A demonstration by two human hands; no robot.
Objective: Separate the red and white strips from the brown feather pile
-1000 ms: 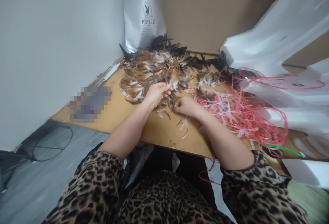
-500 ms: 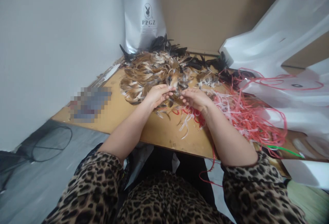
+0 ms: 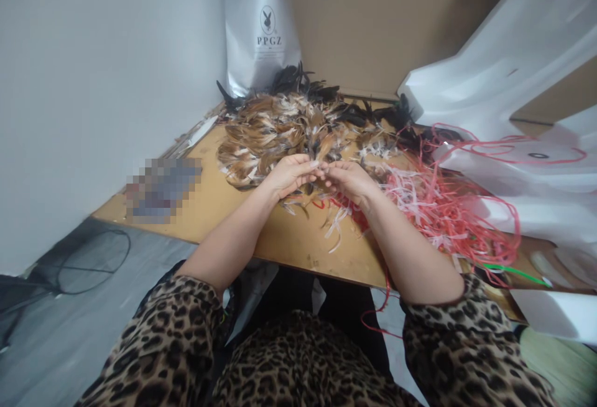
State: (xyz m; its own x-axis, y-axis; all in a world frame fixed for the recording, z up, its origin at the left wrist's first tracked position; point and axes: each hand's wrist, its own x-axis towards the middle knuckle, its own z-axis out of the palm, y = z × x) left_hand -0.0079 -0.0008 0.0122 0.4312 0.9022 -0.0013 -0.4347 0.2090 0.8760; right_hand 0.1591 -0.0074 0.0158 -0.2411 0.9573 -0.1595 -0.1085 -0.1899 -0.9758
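Over the near side of a heap of brown and white feathers (image 3: 261, 130), my left hand (image 3: 293, 177) and my right hand (image 3: 349, 181) meet fingertip to fingertip. My left thumb and forefinger are pinched together on what looks like a brown feather (image 3: 330, 144) rising just beyond them. The right fingers are also pinched, right against the left ones. Whatever lies between the right fingertips is too small and too covered to make out.
Red and white plastic strips (image 3: 443, 214) lie tangled at the right of the table (image 3: 298, 248). Black feathers (image 3: 298, 80) fringe the back, before a white printed bag (image 3: 263, 27). White sheeting (image 3: 527, 52) hangs at right. A blurred-out patch (image 3: 163, 190) covers something at left.
My right hand has moved left, closing the small gap, so the fingertips of both hands now touch. The feather at my left fingertips stands a little farther right.
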